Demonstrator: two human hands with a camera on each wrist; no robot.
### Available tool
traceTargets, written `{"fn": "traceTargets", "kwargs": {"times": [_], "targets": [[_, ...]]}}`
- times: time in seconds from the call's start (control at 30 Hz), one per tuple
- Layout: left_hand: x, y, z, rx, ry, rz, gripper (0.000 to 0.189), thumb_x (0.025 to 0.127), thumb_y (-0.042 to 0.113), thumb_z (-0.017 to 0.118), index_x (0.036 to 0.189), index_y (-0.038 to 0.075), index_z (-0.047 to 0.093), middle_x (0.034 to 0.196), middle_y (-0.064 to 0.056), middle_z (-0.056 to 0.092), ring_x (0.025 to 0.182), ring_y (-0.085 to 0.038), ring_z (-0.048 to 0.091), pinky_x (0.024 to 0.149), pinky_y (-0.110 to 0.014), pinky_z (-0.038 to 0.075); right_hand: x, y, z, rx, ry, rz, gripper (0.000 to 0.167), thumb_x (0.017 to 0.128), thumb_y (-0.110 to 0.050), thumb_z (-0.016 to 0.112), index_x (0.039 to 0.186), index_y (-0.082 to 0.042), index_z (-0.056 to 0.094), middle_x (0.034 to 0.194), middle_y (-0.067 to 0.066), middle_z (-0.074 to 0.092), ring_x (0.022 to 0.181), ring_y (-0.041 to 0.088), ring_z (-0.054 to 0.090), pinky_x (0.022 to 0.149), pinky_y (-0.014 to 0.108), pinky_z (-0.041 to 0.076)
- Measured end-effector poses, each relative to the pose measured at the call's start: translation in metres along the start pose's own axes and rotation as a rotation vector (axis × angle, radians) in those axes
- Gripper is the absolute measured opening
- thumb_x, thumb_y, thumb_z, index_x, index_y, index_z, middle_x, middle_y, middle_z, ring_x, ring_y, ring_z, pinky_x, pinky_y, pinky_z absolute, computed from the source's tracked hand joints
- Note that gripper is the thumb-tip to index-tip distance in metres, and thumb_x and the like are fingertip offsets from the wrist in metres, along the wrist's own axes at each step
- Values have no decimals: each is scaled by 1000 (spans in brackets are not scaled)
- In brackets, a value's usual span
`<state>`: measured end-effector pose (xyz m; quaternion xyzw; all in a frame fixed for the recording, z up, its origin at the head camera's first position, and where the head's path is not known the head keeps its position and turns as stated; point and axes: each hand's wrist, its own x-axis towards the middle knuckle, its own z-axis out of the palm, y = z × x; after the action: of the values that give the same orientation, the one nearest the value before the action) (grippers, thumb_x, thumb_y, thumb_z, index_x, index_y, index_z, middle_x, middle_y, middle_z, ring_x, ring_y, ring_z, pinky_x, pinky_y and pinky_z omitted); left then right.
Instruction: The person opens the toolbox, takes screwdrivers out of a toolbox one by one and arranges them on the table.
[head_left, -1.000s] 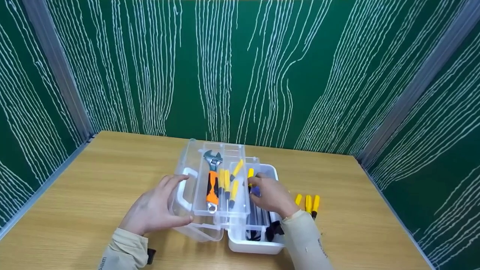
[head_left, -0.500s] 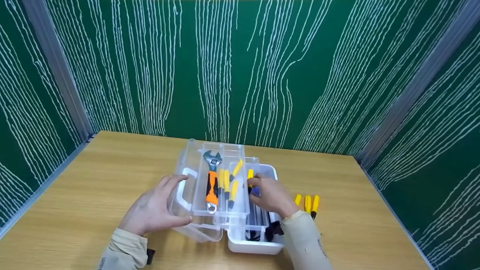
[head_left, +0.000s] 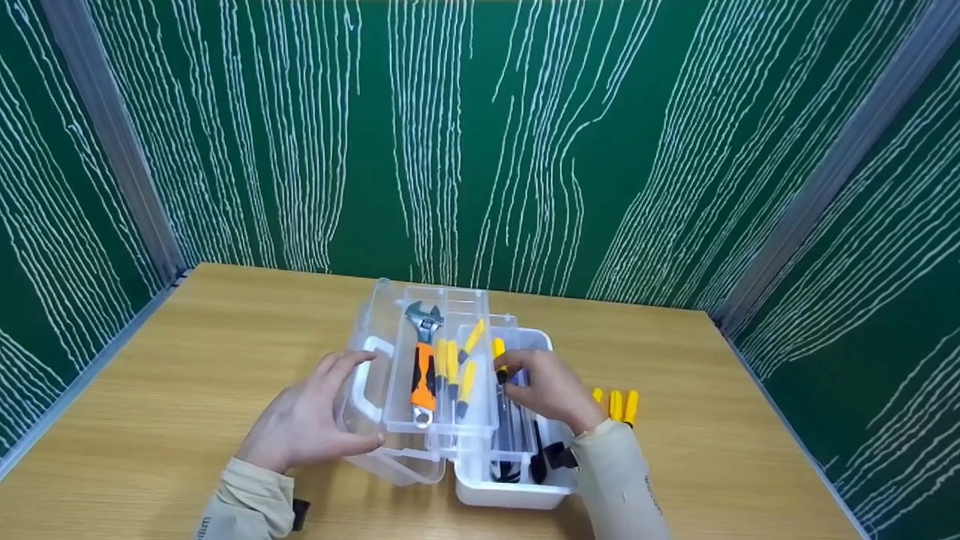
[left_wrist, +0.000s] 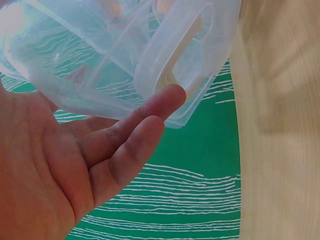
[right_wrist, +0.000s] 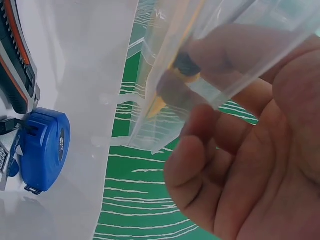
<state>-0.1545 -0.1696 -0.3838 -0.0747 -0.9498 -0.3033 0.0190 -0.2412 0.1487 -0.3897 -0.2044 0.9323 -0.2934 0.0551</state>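
hands (head_left: 307,420) (head_left: 546,386): l. wide, r. bent

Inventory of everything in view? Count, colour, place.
Toolbox: 1, clear and white, open on table
Adjustable wrench: 1, orange-black grip, upper tray
Yellow-handled tools: 8, yellow-black, four upper tray, three table, one pinched
Tape measure: 1, blue, in toolbox
Dark tool: 1, orange-edged, by tape measure
Black items: count unclear, in toolbox
Table: 1, brown, under toolbox
Walls: 3, green, white-lined, bordering table
Posts: 2, grey, wall corners
Left hand: 1, beside lid
Right hand: 1, pinching yellow-handled tool
Sleeves: 2, beige, forearms
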Motion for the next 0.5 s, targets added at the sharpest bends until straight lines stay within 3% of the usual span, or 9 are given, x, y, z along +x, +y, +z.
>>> {"fn": "traceTargets", "kwargs": {"times": [0.37,0.5], "targets": [[0,0,0,3,-2,-9,102,53,66,81,141,41,35,142,6,43,108,-26,55,93,-60,48,0,4,-1,59,-27,-26,29,86,-15,69,115,-19,70,102,-4,66,93,21,58,80,33,53],[-1,-1,1,7,16,13,100,54,64,82,140,41,36,139,6,45,105,-25,57,91,-55,50,-1,5,0,60,-29,-32,27,87,-16,69,114,-20,70,100,-4,66,90,21,57,77,31,53]]}}
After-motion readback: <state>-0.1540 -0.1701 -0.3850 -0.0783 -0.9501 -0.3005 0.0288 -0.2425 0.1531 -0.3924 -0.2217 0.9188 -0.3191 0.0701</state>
